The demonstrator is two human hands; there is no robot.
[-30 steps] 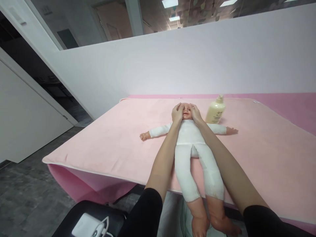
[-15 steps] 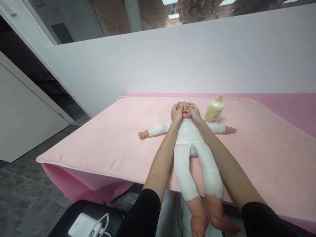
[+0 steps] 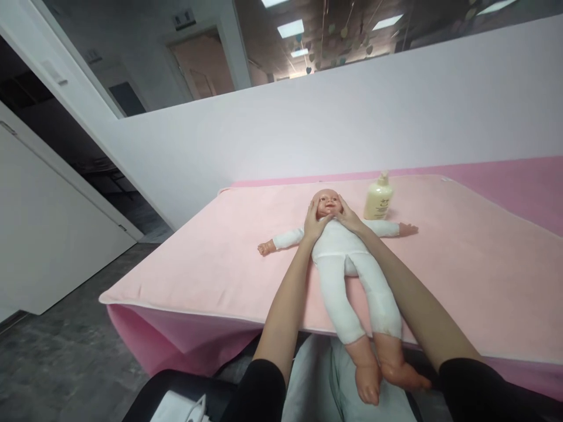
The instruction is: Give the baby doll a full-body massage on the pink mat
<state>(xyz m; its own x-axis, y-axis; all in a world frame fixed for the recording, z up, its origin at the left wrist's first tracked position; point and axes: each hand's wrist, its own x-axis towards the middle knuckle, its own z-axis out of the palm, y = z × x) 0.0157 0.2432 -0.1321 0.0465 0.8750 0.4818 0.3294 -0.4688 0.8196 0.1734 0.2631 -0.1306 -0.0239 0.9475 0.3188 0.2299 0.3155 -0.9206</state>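
A baby doll (image 3: 338, 239) with a white cloth body lies on its back, arms spread. My left hand (image 3: 314, 221) is closed round one side of the doll's face, fingers along the cheek and thumb by the chin. On the opposite cheek my right hand (image 3: 348, 217) cups the face in the same way, its thumb at the chin too. The doll's eyes and mouth show between my hands. Its lower legs hang past the table's front edge. Beside its outstretched arm stands a pale yellow pump bottle (image 3: 379, 199), which neither hand touches.
A pale pink mat (image 3: 185, 264) covers the table over a darker pink cloth (image 3: 171, 337). Behind it rises a white wall (image 3: 308, 135) with a window above. At lower left, a white device with a cable (image 3: 178, 407) sits on a black seat (image 3: 149, 394).
Both thumbs have moved down from the doll's eye area to its chin, uncovering its eyes. My hands have slid lower along the face. The camera view has shifted slightly.
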